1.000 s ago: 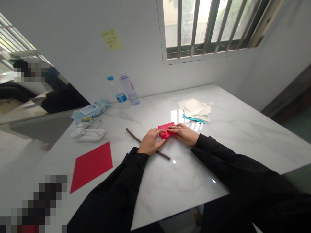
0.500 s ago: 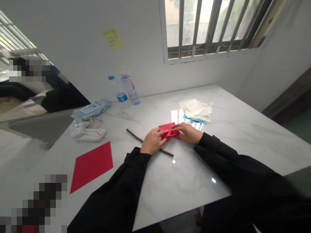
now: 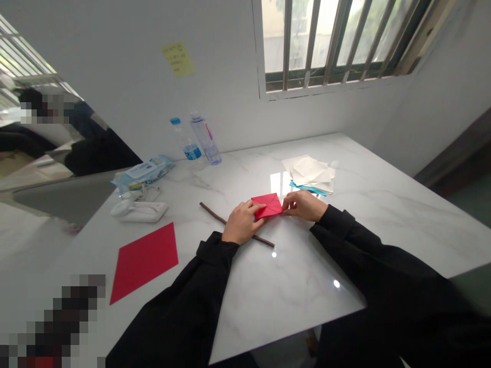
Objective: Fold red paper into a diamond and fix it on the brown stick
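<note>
A small folded red paper [image 3: 268, 204] lies on the white marble table [image 3: 291, 266] in front of me. My left hand [image 3: 241, 225] rests on the table with its fingertips pressing down the paper's left part, fingers curled. My right hand [image 3: 304, 205] pinches the paper's right corner between thumb and fingers. A thin brown stick [image 3: 215, 216] runs slantwise under my left hand.
A flat red paper sheet [image 3: 144, 258] lies at the left. A stack of white and blue papers [image 3: 310, 174] sits behind my hands. Two water bottles [image 3: 199, 139], a wipes packet [image 3: 142, 173] and a white case [image 3: 140, 209] stand at the back left.
My right hand has slid rightward off the top of the red paper to its right corner, uncovering the folded face. My left hand has stayed on the left part.
</note>
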Action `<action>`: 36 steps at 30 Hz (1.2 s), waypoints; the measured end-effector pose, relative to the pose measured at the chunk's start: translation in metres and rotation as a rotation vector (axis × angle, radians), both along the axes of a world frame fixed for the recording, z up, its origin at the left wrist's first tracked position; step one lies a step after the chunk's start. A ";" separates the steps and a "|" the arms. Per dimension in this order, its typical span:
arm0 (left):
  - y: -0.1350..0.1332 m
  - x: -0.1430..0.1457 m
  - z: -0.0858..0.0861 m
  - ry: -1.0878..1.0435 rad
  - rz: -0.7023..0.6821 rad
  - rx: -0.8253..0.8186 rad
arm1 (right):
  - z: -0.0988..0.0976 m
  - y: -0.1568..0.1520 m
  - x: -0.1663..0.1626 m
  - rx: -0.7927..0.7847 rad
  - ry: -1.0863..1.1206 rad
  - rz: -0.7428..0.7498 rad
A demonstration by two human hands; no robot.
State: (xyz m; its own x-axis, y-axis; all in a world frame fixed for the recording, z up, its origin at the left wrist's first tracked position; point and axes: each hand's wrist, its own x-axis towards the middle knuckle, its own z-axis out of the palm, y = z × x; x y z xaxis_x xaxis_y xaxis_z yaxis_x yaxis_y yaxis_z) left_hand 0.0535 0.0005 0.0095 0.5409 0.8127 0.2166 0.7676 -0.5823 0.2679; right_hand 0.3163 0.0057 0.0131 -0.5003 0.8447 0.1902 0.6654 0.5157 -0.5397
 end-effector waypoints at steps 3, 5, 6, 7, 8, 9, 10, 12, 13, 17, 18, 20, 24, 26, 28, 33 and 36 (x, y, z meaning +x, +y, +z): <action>-0.001 0.000 0.001 -0.019 -0.005 0.013 | -0.002 0.001 0.001 0.001 -0.040 0.043; -0.001 0.000 0.001 -0.026 -0.006 0.020 | -0.004 0.002 0.001 0.011 -0.058 0.036; -0.002 0.001 0.001 -0.028 -0.006 0.019 | -0.004 0.002 0.000 0.014 -0.065 0.027; -0.002 0.001 0.001 -0.032 -0.006 0.017 | -0.005 0.002 0.000 0.015 -0.070 0.019; -0.002 0.001 0.000 -0.037 -0.006 0.012 | -0.006 0.002 -0.001 0.016 -0.074 0.010; -0.001 0.001 0.000 -0.043 -0.004 0.008 | -0.007 0.002 -0.001 0.017 -0.076 0.003; -0.001 0.001 -0.001 -0.048 -0.004 0.005 | -0.007 0.002 -0.002 0.017 -0.077 -0.005; 0.001 0.001 -0.004 -0.056 -0.003 0.005 | -0.008 0.001 -0.002 0.017 -0.080 -0.020; 0.002 0.001 -0.005 -0.057 -0.005 0.005 | -0.008 0.001 -0.002 0.017 -0.081 -0.026; 0.002 0.001 -0.007 -0.055 0.001 0.006 | -0.009 0.000 -0.004 0.013 -0.068 -0.060; 0.002 0.001 -0.006 -0.053 0.006 0.008 | -0.009 0.000 -0.005 0.013 -0.061 -0.068; 0.002 0.002 -0.006 -0.053 0.012 0.010 | -0.009 -0.001 -0.006 0.015 -0.052 -0.080; 0.001 0.005 -0.006 -0.072 0.029 0.011 | -0.010 -0.001 -0.007 0.020 -0.046 -0.093; 0.001 0.006 -0.007 -0.077 0.040 0.016 | -0.010 -0.001 -0.008 0.015 -0.038 -0.096; 0.001 0.007 -0.007 -0.078 0.050 0.021 | -0.011 0.000 -0.008 0.004 -0.025 -0.096; 0.000 0.010 -0.005 -0.072 0.081 0.019 | -0.011 -0.001 -0.009 -0.035 0.020 -0.115; 0.000 0.011 -0.005 -0.070 0.085 0.022 | -0.011 -0.001 -0.010 -0.037 0.017 -0.120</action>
State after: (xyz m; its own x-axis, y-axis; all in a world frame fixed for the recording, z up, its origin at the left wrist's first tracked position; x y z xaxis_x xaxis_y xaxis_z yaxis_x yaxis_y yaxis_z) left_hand 0.0640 0.0003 0.0043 0.4535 0.8495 0.2694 0.7940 -0.5224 0.3108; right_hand 0.3064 0.0046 0.0023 -0.3924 0.9048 0.1653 0.7113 0.4125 -0.5691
